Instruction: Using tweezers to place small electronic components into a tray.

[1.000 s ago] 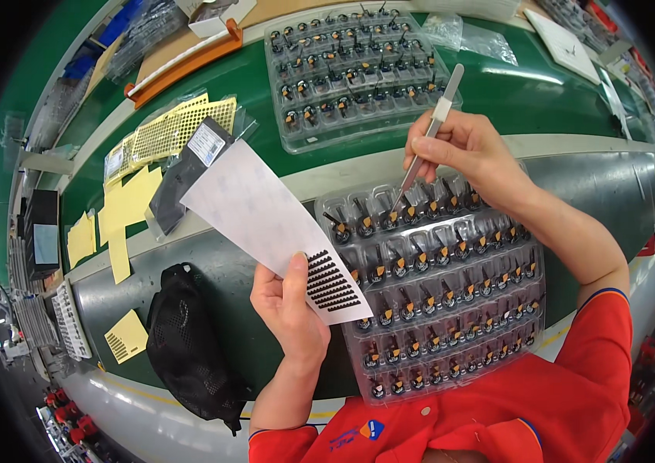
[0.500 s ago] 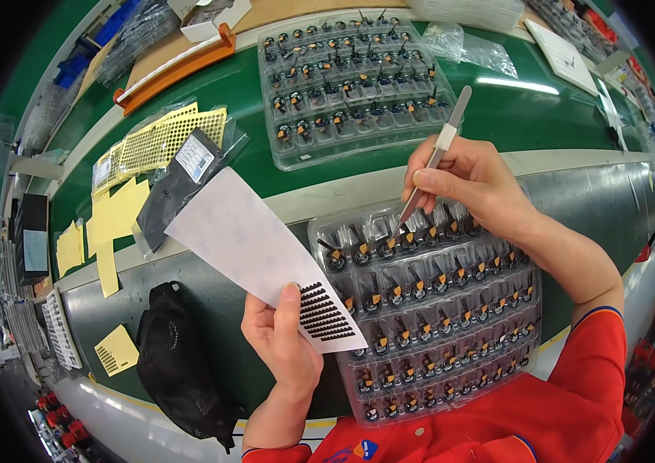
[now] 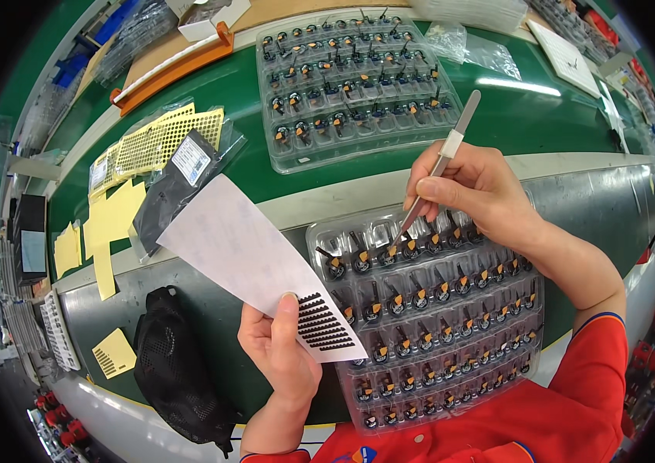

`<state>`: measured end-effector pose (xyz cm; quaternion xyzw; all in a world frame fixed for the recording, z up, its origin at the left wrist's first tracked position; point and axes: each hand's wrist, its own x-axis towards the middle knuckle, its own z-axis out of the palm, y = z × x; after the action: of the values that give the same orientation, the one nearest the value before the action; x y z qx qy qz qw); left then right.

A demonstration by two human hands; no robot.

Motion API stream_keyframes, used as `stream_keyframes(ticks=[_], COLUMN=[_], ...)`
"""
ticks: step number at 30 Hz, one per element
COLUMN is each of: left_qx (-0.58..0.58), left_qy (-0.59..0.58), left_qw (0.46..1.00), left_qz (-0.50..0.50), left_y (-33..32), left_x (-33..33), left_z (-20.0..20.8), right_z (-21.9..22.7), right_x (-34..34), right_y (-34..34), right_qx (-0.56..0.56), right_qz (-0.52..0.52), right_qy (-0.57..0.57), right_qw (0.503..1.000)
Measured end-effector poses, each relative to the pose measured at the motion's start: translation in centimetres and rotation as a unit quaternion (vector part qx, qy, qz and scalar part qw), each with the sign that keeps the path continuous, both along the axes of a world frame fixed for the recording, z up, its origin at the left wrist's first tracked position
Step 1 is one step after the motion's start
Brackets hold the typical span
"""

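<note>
Right fingers [image 3: 437, 187] pinch the tweezers [image 3: 442, 163], tips below them at the far row of the tray [image 3: 378, 222] along the worktop's [image 3: 591, 194] near edge; left fingers [image 3: 287, 310] grip the sheet [image 3: 227, 241] beside it.

The sheet [image 3: 227, 241] is smooth, matt white paper; the tweezers [image 3: 442, 164] look satiny grey metal. The near tray [image 3: 326, 229] and far tray [image 3: 289, 163] are clear, glossy plastic. At left, the bag [image 3: 173, 370] is matt black mesh cloth. The far green tabletop [image 3: 528, 119] looks glossy.
</note>
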<state>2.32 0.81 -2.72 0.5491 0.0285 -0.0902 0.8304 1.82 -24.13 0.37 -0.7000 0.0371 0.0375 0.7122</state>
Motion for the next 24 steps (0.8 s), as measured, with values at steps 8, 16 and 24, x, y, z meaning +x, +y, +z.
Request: stream_keyframes(ticks=[8,16,24], left_qx=[0.003,0.001,0.0], left_qy=[0.004,0.012,0.003], left_qw=[1.0,1.0,1.0], left_qz=[0.001,-0.003,-0.005], left_y=[0.11,0.23,0.14], left_x=[-0.05,-0.03,-0.01], left_z=[-0.12,-0.06,-0.05], right_z=[0.14,0.21,0.3], right_x=[-0.49,-0.66,-0.74], right_y=[0.11,0.35,0.4], right_qx=[0.0,-0.014,-0.025], right_qz=[-0.005,0.007,0.013], right_qy=[-0.027,-0.047,-0.045], right_qw=[1.0,0.999,0.999])
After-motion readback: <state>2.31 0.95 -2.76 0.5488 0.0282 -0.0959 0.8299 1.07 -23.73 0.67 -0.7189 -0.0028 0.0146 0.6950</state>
